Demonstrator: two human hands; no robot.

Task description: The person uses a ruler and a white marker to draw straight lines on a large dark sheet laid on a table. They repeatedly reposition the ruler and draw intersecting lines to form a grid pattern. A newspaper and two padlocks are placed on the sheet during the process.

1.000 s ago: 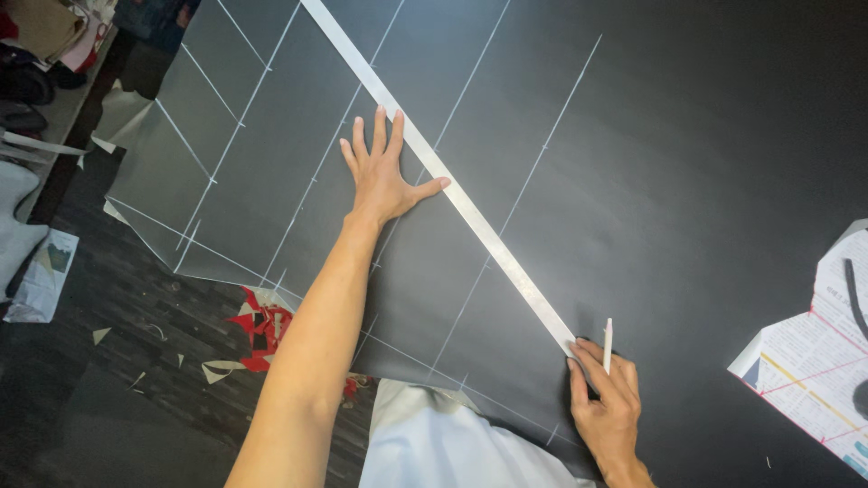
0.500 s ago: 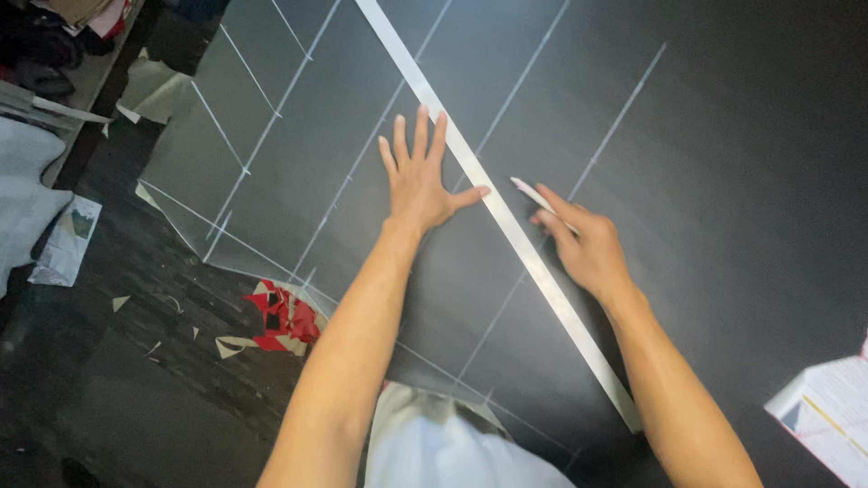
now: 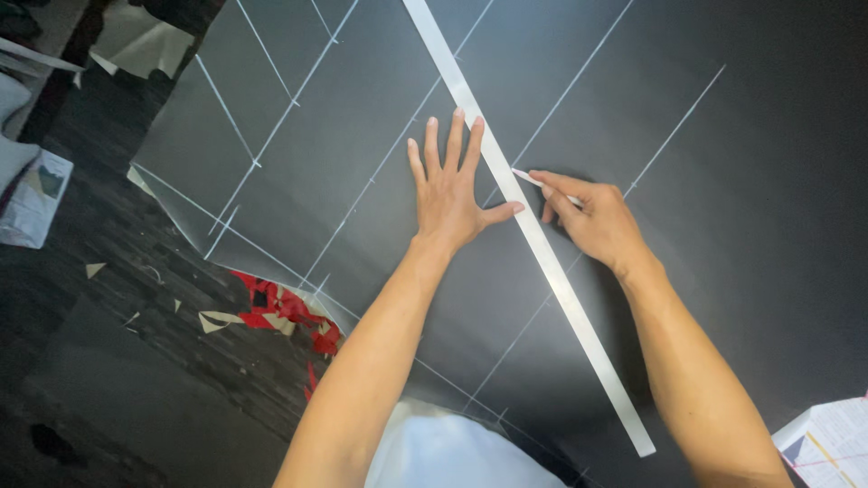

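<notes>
A large black sheet [image 3: 741, 226] marked with thin white lines covers the table. Across it lies a long white straightedge [image 3: 551, 271], slanting from the top middle to the lower right. My left hand [image 3: 449, 192] is pressed flat on the sheet, fingers spread, its thumb resting on the straightedge. My right hand [image 3: 588, 217] pinches a small white marking stick [image 3: 533, 180] whose tip touches the right edge of the straightedge, just beside my left thumb.
Red scraps [image 3: 287, 312] and pale offcuts [image 3: 215, 321] litter the dark floor at the lower left. A printed paper [image 3: 32, 194] lies at the far left. A white paper with coloured lines [image 3: 827, 443] sits at the lower right corner.
My right hand has moved from the lower end of the straightedge up to beside my left thumb, with the marking stick now touching the edge. My left hand stays pressed flat.
</notes>
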